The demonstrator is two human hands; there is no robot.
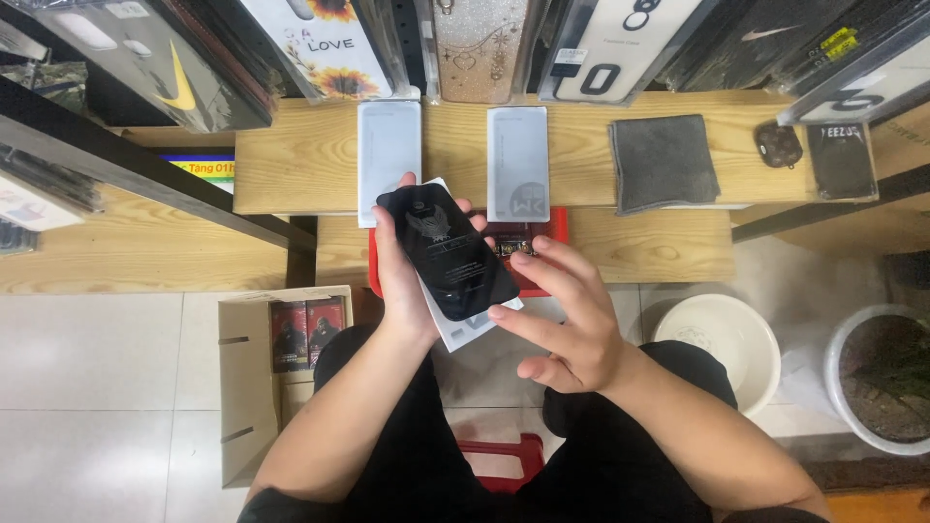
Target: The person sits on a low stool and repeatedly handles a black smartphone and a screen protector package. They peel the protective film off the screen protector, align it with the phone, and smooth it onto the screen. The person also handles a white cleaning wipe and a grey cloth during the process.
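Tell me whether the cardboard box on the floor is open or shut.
Open. The cardboard box beside the person's left arm has its top uncovered, and small red and black packets show inside at its far end.

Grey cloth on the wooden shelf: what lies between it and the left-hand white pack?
In the head view, one more white pack lies flat on the shelf between the grey cloth and the left white pack; otherwise bare wood.

Gloss on pale wood

Glossy black screen protector [449,254] – smooth, over white card; bench [291,155] of grained, matt wood; grey cloth [663,162] looks soft, napped.
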